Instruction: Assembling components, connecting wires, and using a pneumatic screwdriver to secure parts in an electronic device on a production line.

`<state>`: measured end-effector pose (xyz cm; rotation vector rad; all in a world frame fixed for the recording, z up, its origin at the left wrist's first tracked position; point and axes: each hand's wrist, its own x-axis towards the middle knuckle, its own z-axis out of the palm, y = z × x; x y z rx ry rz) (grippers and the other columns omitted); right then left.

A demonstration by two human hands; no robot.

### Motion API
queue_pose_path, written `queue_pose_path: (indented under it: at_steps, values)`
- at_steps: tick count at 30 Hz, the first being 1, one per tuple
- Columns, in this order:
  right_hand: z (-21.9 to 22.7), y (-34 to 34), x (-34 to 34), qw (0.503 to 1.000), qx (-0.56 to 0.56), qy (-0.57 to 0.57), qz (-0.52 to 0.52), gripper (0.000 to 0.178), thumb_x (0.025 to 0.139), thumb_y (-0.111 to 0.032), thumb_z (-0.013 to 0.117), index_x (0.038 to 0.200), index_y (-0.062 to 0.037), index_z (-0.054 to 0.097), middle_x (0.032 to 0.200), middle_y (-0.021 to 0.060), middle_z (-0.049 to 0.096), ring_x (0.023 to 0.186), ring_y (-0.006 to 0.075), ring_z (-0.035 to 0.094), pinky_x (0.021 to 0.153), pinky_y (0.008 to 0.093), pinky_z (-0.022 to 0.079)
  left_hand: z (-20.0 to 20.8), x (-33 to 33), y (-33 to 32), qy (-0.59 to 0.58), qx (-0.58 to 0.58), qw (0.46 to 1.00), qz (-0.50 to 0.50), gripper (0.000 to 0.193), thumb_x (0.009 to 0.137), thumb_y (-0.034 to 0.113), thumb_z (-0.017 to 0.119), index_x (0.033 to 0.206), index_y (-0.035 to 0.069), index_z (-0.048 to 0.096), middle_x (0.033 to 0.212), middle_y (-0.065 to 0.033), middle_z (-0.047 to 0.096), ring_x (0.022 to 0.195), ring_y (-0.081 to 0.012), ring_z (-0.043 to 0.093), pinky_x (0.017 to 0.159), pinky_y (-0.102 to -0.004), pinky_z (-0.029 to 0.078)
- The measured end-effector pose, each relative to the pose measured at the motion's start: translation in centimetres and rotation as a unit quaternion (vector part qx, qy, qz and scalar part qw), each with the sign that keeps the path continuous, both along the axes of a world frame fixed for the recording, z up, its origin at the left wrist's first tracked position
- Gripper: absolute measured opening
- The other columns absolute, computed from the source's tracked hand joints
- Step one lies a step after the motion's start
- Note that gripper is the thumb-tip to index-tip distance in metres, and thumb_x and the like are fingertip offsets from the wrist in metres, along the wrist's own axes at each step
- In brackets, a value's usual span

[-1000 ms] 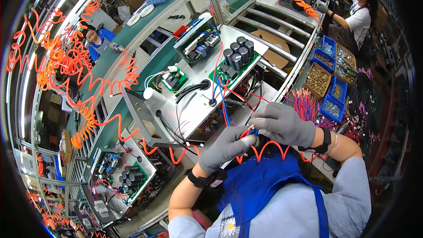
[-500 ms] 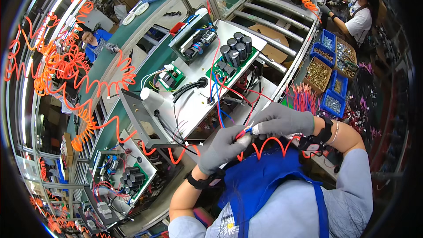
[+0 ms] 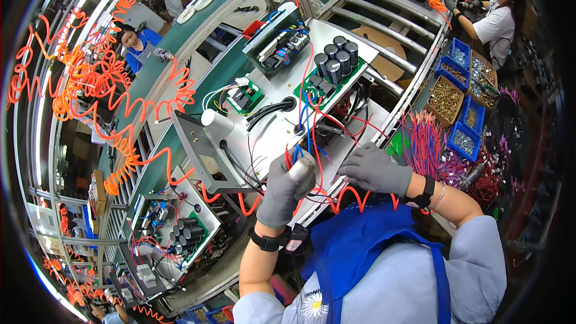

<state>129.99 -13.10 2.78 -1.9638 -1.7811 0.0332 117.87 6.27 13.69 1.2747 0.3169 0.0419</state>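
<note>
My left hand (image 3: 288, 187), in a grey glove with a pale thumb tip, is closed on red and blue wires (image 3: 309, 135). These wires rise from a hole in the white metal panel (image 3: 273, 135) of a half-built electrical unit. To the right, my right hand (image 3: 377, 169), also gloved, has its fingers bent together near the panel's front edge; what they pinch, if anything, is hidden. The panel carries a green circuit board (image 3: 327, 87) with several black capacitors (image 3: 339, 60), a smaller board (image 3: 246, 97) and a white cylinder (image 3: 215, 121).
A second unit (image 3: 174, 234) sits at the lower left. Blue bins of screws (image 3: 463, 142) and a bundle of red wires (image 3: 423, 138) lie to the right. Orange coiled hoses (image 3: 96, 78) hang at the left. Metal rollers (image 3: 378, 42) run behind; a co-worker (image 3: 495, 24) stands far right.
My hands have come apart. My left hand has moved slightly left and up with the wires, while my right hand has let go of the wire ends and drawn away to the right.
</note>
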Motion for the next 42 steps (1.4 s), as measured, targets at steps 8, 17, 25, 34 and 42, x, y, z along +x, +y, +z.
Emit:
queue_pose_path:
  at_steps: [8,17,25,34,42]
  values:
    - [-0.4,-0.3,-0.5,0.966,-0.044,0.164,-0.196,0.041,0.087,-0.032,0.064,0.120,-0.0093,0.054,0.108,0.0111,0.061,0.090,0.0331,0.064,0.073,0.0474,0.052,-0.2,0.5,0.2,0.003,-0.033,0.999,0.031,0.028,0.098,0.030,0.050,0.087,0.004,0.056,0.050,0.0070,0.031,0.039,-0.0041,0.025,0.040,-0.0222,0.021]
    - [-3.2,3.9,2.4,0.942,-0.076,0.130,-0.300,0.034,0.091,-0.031,0.057,0.117,-0.0097,0.051,0.106,0.0132,0.059,0.088,0.0362,0.064,0.070,0.0485,0.051,-1.1,2.2,-2.3,0.036,0.125,0.990,-0.062,0.025,0.098,0.024,0.054,0.103,0.002,0.064,0.060,0.0046,0.044,0.052,-0.0026,0.039,0.048,-0.0210,0.031]
    - [-0.2,-8.5,-3.7,0.928,-0.137,0.119,-0.324,0.020,0.088,-0.022,0.060,0.104,-0.0108,0.059,0.089,0.0123,0.062,0.076,0.0340,0.064,0.062,0.0449,0.049,-6.0,6.6,-8.2,-0.308,0.462,0.817,-0.156,0.024,0.092,0.018,0.058,0.112,0.004,0.059,0.087,-0.0150,0.063,0.078,-0.0288,0.063,0.071,-0.0409,0.050]
    - [4.2,-14.9,-3.3,0.937,-0.091,0.022,-0.337,0.021,0.080,-0.020,0.066,0.100,-0.0156,0.062,0.079,0.0064,0.059,0.063,0.0273,0.063,0.053,0.0419,0.048,-7.1,7.5,-9.4,-0.173,0.416,0.817,-0.360,0.026,0.096,0.029,0.055,0.102,0.004,0.061,0.083,-0.0180,0.061,0.077,-0.0379,0.060,0.065,-0.0441,0.045]
    - [5.2,-11.3,-1.0,0.975,-0.019,-0.022,-0.219,0.012,0.081,-0.022,0.065,0.087,-0.0121,0.060,0.066,0.0043,0.054,0.056,0.0236,0.059,0.044,0.0370,0.043,-5.3,2.9,-4.6,-0.074,0.388,0.874,-0.284,0.025,0.097,0.024,0.056,0.101,0.000,0.062,0.072,-0.0105,0.056,0.064,-0.0158,0.051,0.060,-0.0316,0.043]
